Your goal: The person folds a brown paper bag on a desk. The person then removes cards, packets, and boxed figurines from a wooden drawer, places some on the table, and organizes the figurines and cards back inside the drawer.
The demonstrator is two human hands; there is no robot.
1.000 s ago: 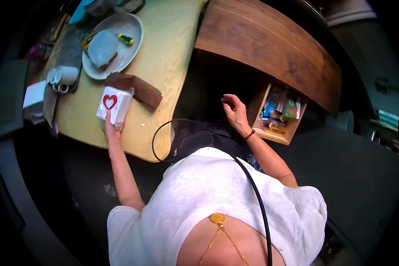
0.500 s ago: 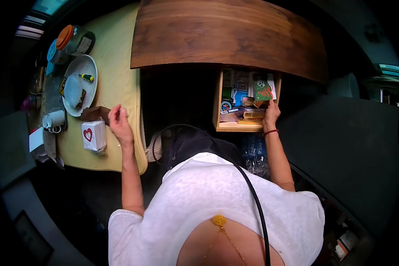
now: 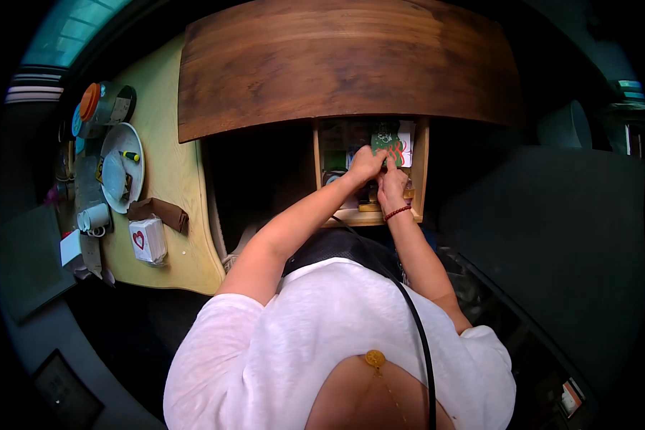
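Observation:
Both of my hands are inside the open wooden drawer (image 3: 421,175), close together. A green card (image 3: 385,136) with red and white markings lies or is held over the drawer's contents. My left hand (image 3: 366,165) is closed at the card's lower left edge. Just below and to the right, my right hand (image 3: 392,188) is closed at the card's lower edge, with a finger against it. A dark red bead bracelet (image 3: 398,213) circles the right wrist. White papers (image 3: 407,136) show behind the card. My hands and forearms hide much of the drawer's contents.
Over the drawer spans a brown wooden tabletop (image 3: 351,64). On the pale table (image 3: 172,261) at left are a white oval plate (image 3: 137,136), a jar with an orange lid (image 3: 89,102), mugs (image 3: 93,217), a brown wrapper (image 3: 159,213) and a heart-printed pack (image 3: 147,241).
My left hand has moved from above the pale table into the drawer, to the green card. My right hand has shifted to meet it. The whole view has shifted slightly.

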